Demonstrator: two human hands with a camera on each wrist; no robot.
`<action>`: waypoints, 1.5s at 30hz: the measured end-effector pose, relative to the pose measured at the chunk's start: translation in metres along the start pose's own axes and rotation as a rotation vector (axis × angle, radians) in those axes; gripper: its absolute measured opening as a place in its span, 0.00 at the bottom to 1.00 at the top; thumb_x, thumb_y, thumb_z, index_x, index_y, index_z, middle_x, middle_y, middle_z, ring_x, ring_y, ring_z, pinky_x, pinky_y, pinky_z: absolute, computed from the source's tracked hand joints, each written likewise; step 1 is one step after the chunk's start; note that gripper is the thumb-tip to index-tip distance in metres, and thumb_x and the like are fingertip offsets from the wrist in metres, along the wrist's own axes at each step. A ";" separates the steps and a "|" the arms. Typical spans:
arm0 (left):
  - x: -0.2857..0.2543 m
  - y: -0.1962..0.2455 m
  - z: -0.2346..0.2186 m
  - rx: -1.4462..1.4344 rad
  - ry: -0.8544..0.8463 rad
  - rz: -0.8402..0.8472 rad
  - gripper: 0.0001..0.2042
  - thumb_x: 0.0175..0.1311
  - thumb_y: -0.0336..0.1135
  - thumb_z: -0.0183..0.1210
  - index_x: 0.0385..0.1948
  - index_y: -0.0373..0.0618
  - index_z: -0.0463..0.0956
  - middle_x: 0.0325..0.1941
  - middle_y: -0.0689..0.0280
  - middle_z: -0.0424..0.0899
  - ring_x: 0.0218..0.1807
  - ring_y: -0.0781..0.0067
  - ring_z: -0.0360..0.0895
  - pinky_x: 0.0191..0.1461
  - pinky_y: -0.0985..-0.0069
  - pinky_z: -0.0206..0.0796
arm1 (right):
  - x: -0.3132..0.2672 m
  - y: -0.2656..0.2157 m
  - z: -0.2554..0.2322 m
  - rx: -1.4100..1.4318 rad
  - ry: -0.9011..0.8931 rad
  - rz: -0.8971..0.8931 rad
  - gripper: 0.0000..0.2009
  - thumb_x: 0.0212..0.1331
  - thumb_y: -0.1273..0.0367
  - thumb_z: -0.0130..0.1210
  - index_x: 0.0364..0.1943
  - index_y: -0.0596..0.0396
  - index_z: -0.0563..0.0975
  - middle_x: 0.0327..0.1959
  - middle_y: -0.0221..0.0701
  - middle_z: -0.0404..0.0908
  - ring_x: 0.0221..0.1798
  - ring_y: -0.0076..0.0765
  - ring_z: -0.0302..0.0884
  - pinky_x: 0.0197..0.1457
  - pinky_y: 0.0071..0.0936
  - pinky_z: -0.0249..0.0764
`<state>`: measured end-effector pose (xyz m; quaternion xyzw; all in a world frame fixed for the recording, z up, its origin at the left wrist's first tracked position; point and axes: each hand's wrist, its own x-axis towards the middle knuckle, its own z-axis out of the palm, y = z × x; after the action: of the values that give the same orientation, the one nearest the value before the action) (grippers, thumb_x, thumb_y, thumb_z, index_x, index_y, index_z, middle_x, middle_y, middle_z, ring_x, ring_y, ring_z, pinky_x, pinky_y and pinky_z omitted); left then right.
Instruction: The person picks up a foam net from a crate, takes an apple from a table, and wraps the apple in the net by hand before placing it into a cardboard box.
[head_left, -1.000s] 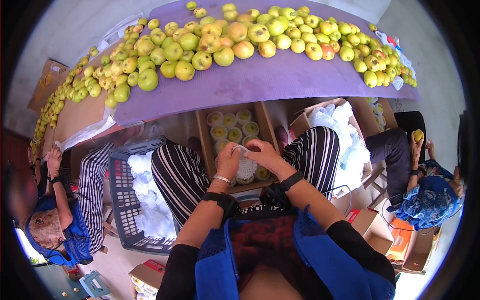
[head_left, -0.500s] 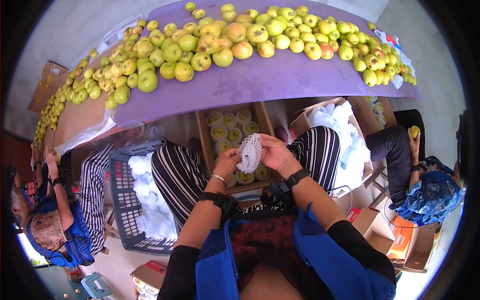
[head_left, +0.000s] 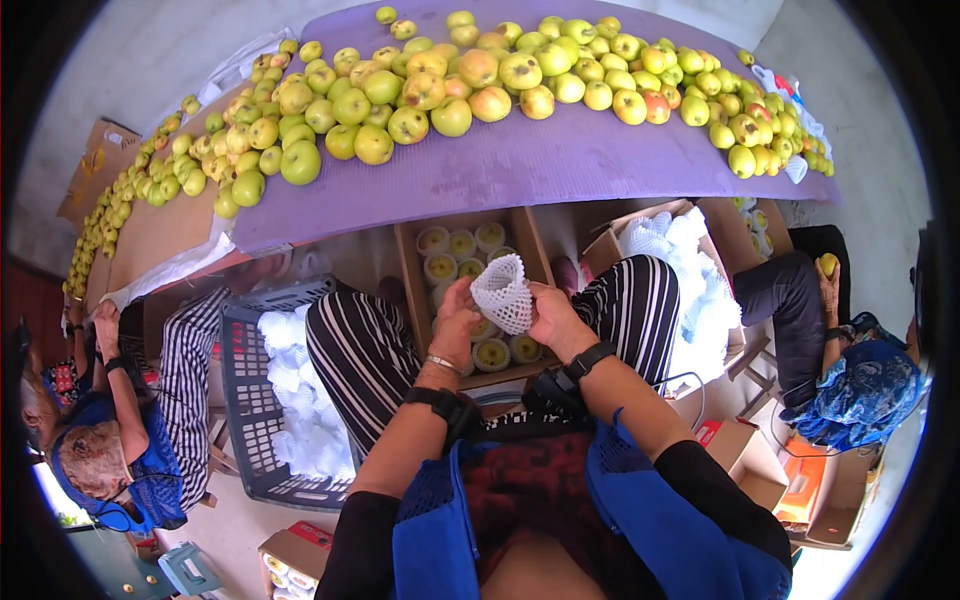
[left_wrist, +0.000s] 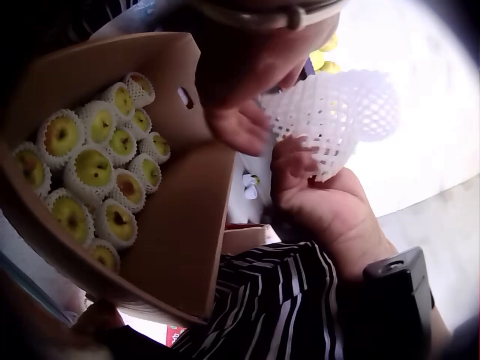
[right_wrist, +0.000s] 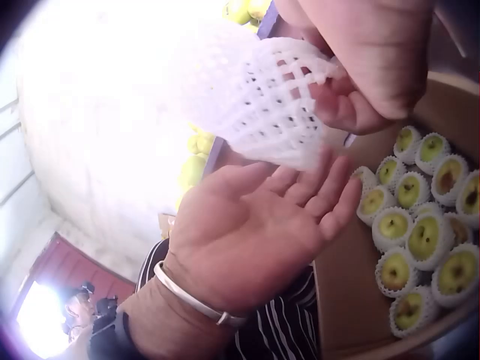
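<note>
A white foam net sleeve point(head_left: 502, 293) stands opened out between both hands above the carton; it looks empty. The right hand point(head_left: 560, 322) pinches its edge, seen also in the right wrist view, where thumb and fingers of the right hand point(right_wrist: 367, 60) hold the sleeve point(right_wrist: 277, 105). Against the sleeve's other side lies the left hand point(head_left: 456, 325). In the right wrist view the left hand point(right_wrist: 255, 217) shows its palm, fingers loosely extended at the sleeve's lower edge. Net-wrapped apples point(left_wrist: 94, 166) fill part of the carton point(left_wrist: 187, 202) below.
Loose green-yellow apples point(head_left: 408, 125) lie along the purple-covered table point(head_left: 560, 165). A grey crate point(head_left: 250, 430) of foam sleeves stands at the left, and a box of white sleeves point(head_left: 695, 290) at the right. Other people sit at both sides.
The sleeve has gone from bunched near the apples to raised and spread open. The left hand's fingers have loosened from their earlier pinch, while the right hand keeps hold.
</note>
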<state>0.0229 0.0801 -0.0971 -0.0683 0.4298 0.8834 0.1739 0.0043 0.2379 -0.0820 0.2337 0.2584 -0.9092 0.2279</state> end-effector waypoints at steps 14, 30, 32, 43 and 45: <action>-0.001 0.005 0.001 0.180 0.226 0.024 0.15 0.49 0.25 0.54 0.41 0.38 0.67 0.38 0.64 0.75 0.39 0.72 0.73 0.43 0.75 0.64 | 0.001 0.001 -0.004 -1.160 0.032 -0.657 0.28 0.42 0.63 0.59 0.48 0.64 0.63 0.45 0.43 0.68 0.48 0.39 0.67 0.49 0.29 0.65; 0.003 -0.002 -0.003 -0.216 0.070 0.024 0.09 0.56 0.32 0.49 0.37 0.43 0.65 0.23 0.63 0.68 0.26 0.67 0.67 0.37 0.66 0.64 | -0.010 0.042 0.004 -1.169 -0.145 0.107 0.14 0.41 0.66 0.54 0.34 0.59 0.73 0.23 0.27 0.72 0.26 0.23 0.68 0.23 0.21 0.63; 0.003 0.004 0.001 -0.230 0.046 0.027 0.08 0.56 0.33 0.50 0.35 0.43 0.65 0.22 0.64 0.68 0.25 0.68 0.67 0.36 0.67 0.64 | 0.004 0.047 -0.010 -1.130 -0.162 0.204 0.13 0.42 0.66 0.55 0.33 0.58 0.73 0.22 0.26 0.71 0.26 0.23 0.68 0.23 0.20 0.63; -0.003 0.013 0.007 -0.278 0.167 0.109 0.15 0.60 0.43 0.46 0.17 0.45 0.61 0.13 0.68 0.61 0.17 0.73 0.60 0.23 0.76 0.57 | 0.014 0.059 0.009 -1.930 -0.137 -0.097 0.21 0.45 0.50 0.49 0.34 0.52 0.76 0.34 0.46 0.75 0.39 0.51 0.72 0.41 0.37 0.68; -0.008 0.022 0.018 -0.197 0.220 0.079 0.20 0.61 0.48 0.44 0.13 0.47 0.58 0.11 0.69 0.58 0.15 0.73 0.58 0.23 0.74 0.57 | 0.030 0.072 -0.008 -1.949 -0.146 -0.113 0.19 0.45 0.52 0.48 0.32 0.52 0.76 0.33 0.46 0.75 0.38 0.51 0.72 0.41 0.39 0.68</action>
<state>0.0225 0.0797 -0.0670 -0.1645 0.3599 0.9146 0.0833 0.0221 0.1793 -0.1304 -0.1264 0.8925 -0.3193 0.2925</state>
